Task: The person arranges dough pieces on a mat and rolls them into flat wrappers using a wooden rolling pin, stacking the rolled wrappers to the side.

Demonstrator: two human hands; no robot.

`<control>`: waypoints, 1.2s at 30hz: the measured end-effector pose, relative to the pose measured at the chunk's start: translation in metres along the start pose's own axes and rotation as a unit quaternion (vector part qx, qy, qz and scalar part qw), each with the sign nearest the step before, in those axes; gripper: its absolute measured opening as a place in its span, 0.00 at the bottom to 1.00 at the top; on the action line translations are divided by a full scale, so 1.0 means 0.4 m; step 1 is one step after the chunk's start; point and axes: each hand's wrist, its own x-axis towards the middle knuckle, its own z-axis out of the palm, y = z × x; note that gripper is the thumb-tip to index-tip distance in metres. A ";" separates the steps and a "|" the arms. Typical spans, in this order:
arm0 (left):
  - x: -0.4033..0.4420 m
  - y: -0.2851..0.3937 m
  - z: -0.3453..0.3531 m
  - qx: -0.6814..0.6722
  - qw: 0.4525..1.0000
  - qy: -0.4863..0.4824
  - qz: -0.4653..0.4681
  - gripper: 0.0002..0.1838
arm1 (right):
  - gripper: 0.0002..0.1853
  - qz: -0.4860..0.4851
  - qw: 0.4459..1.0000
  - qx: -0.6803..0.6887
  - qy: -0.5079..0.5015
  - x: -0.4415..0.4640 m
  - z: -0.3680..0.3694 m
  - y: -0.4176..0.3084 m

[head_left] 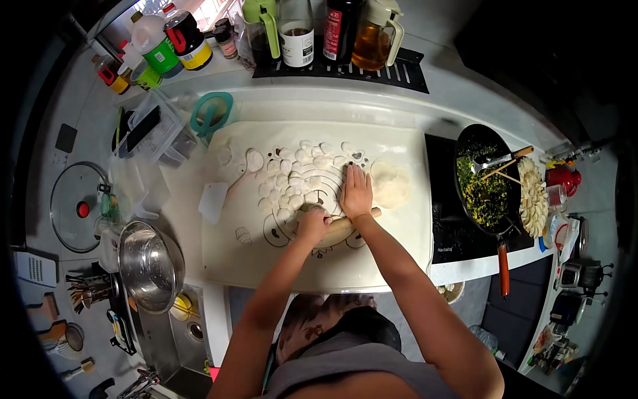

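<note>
My left hand (312, 223) is closed, its fingers curled down at the mat by the left part of a wooden rolling pin (342, 225). Its fingertips hide what they hold, if anything. Palm down, my right hand (357, 193) lies flat with fingers stretched out, and its wrist is over the pin. Many small floured dough pieces (292, 174) are spread left of that hand. Thin round dough wrappers (391, 185) lie in an overlapping pile to its right. Underneath is a cream mat (266, 269) with printed lines.
A white scraper (212, 201) and a floury spoon (254, 159) are on the mat's left. Right, a wok (488, 179) of green-yellow filling stands on the black hob beside pleated dumplings (531, 196). A steel bowl (149, 266) sits by the sink. Bottles (297, 43) line the back.
</note>
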 end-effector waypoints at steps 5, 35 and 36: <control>-0.011 0.015 0.010 -0.031 0.999 0.014 0.043 0.11 | 0.31 0.006 0.997 -0.004 -0.079 -0.233 -0.089 0.026; 0.059 0.151 -0.018 -0.086 0.984 0.018 0.155 0.10 | 0.27 -0.181 0.954 0.147 -0.186 -0.339 -0.213 0.149; 0.102 0.176 0.004 -0.174 0.978 0.042 0.109 0.10 | 0.25 -0.187 0.955 0.147 -0.178 -0.340 -0.210 0.154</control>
